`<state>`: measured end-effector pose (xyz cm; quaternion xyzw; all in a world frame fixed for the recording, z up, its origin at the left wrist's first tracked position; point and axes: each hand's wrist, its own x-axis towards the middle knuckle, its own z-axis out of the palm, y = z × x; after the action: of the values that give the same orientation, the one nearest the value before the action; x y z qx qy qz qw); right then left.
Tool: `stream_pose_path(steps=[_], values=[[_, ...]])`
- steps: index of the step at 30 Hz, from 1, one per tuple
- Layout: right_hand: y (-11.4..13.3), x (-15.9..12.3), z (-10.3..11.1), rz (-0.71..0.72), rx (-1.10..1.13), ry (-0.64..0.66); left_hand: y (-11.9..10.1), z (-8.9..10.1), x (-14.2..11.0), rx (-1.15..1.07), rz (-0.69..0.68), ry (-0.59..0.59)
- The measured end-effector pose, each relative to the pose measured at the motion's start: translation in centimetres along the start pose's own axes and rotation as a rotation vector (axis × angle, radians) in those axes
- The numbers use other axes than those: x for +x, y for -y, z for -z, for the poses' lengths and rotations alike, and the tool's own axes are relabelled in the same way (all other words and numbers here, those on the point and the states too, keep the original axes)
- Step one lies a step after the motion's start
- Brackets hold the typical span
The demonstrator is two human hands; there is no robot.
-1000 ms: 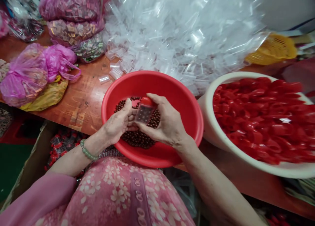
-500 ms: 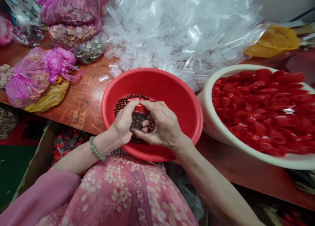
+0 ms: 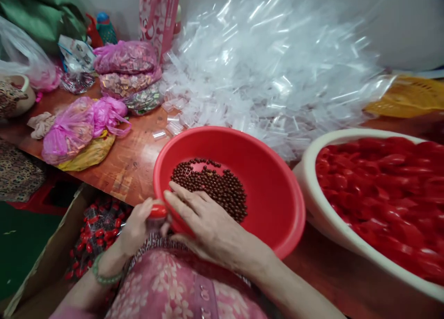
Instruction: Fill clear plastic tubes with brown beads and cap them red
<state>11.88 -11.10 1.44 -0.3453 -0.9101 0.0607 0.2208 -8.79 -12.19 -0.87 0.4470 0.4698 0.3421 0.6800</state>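
My left hand (image 3: pixel 137 228) grips a small clear plastic container with a red cap (image 3: pixel 158 211), just off the near left rim of a red basin (image 3: pixel 277 171). Motion blurs the container's lower part. Beside it, my right hand (image 3: pixel 204 224) reaches over the basin's near edge with its fingers stretched out and nothing visible in them. Dark brown beads (image 3: pixel 222 189) lie spread on the basin floor, partly covered by the right hand. Below my left hand, a cardboard box (image 3: pixel 45 254) holds many red-capped filled containers (image 3: pixel 97 231).
A white tub (image 3: pixel 308 171) of red plastic caps (image 3: pixel 381 194) stands at the right. Behind the basin rises a large heap of clear plastic tubes (image 3: pixel 263 78). Pink bags (image 3: pixel 69 131) lie on the left of the wooden table (image 3: pixel 135 161), and a yellow basket (image 3: pixel 409 96) sits far right.
My left hand has carried the red-capped container left and down, out of the basin. My right hand has let go of it and its fingers have straightened. The view has shifted left and up.
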Motion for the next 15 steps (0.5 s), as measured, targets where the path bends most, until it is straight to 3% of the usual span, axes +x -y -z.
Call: stream_pose_path(steps=[3,6,8,11,15], values=[[-3.2,-0.1,0.0,-0.241,0.020,0.275,1.6,5.2,-2.7,0.135,0.034,0.035],[-8.4,-0.1,-0.6,-0.608,-0.070,0.539,5.3,9.9,-4.1,0.496,0.240,-0.098],[-11.6,0.1,-1.4,-0.734,-0.148,0.588,8.2,12.4,-4.1,0.855,0.380,-0.232],[-14.6,0.5,-2.8,-0.825,-0.206,0.609,11.7,15.1,-3.3,1.032,0.506,-0.290],[-14.0,0.8,-4.5,-0.827,-0.162,0.620,13.3,16.3,-1.8,1.167,0.623,-0.278]])
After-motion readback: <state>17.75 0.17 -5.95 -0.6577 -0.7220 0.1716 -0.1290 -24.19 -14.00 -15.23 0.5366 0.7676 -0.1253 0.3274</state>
